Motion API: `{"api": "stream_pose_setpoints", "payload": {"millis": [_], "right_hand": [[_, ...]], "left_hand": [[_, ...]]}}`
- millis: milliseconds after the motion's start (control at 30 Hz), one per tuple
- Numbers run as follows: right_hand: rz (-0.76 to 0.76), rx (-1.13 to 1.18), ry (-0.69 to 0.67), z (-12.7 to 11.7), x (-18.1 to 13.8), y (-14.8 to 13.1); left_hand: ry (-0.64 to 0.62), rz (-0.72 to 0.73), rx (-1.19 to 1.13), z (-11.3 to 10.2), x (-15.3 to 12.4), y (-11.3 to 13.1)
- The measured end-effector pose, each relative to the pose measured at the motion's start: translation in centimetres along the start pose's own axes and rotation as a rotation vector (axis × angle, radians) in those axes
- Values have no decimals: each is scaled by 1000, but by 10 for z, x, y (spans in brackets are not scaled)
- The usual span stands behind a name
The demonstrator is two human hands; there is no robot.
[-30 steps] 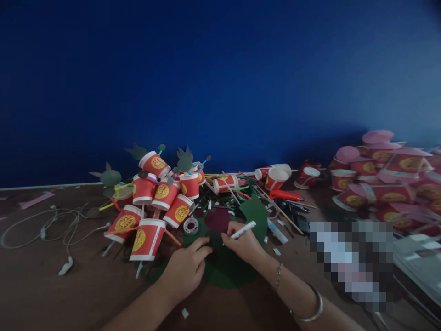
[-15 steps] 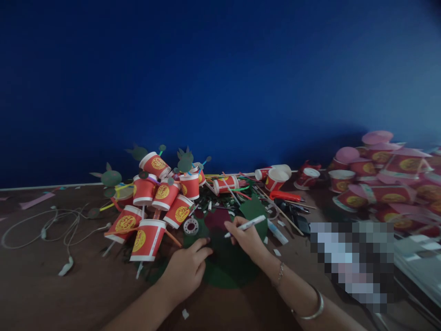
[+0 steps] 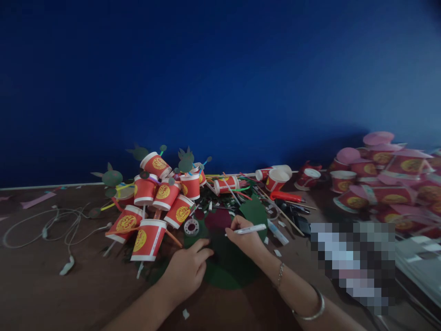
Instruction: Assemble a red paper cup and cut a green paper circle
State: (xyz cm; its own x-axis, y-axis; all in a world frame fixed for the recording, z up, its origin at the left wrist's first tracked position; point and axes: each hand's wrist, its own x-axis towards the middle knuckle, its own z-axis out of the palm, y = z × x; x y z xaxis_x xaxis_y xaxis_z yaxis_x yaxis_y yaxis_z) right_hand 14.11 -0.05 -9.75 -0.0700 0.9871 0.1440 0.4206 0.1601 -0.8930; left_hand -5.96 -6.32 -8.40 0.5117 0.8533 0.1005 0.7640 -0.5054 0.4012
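A white marker pen [image 3: 252, 228] is gripped in my right hand [image 3: 247, 239], lying nearly flat with its tip toward the left. Beneath both hands is dark green paper [image 3: 230, 273]; I cannot make out any marks on it. My left hand [image 3: 188, 266] rests at the paper's left side with its fingers stretched out and slightly apart. A dark red paper piece [image 3: 218, 219] lies just beyond the hands. Close above my left hand sits a roll of tape [image 3: 191, 227]. Red paper cups [image 3: 149, 241] with yellow emblems are heaped to the left, several bearing green paper animal heads [image 3: 112, 178].
A white cable [image 3: 44, 232] is coiled on the brown table [image 3: 31, 294] at left. More cups with pink paper [image 3: 382, 193] are piled at right. Red-handled scissors [image 3: 287, 196], a clear tube [image 3: 278, 233] and sticks lie beyond my right hand. A blue wall [image 3: 220, 92] rises behind.
The marker pen has tilted flatter, its rear end lower, as my right hand shifts slightly. My left hand stays in nearly the same place.
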Motion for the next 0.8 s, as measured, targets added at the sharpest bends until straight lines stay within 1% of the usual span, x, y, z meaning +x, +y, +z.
{"api": "stream_pose_setpoints", "payload": {"millis": [100, 167, 267, 367, 800], "right_hand": [[21, 4, -23, 0, 0, -1], [8, -6, -10, 1, 0, -1], [-27, -84, 22, 1, 1, -1], [-26, -133, 18, 1, 1, 0], [2, -136, -22, 2, 0, 1]], "left_hand": [[-1, -1, -1, 0, 1, 0], [-5, -3, 4, 0, 1, 0], [-5, -3, 6, 0, 1, 0], [-6, -1, 7, 0, 0, 0], [18, 9, -5, 3, 0, -2]]}}
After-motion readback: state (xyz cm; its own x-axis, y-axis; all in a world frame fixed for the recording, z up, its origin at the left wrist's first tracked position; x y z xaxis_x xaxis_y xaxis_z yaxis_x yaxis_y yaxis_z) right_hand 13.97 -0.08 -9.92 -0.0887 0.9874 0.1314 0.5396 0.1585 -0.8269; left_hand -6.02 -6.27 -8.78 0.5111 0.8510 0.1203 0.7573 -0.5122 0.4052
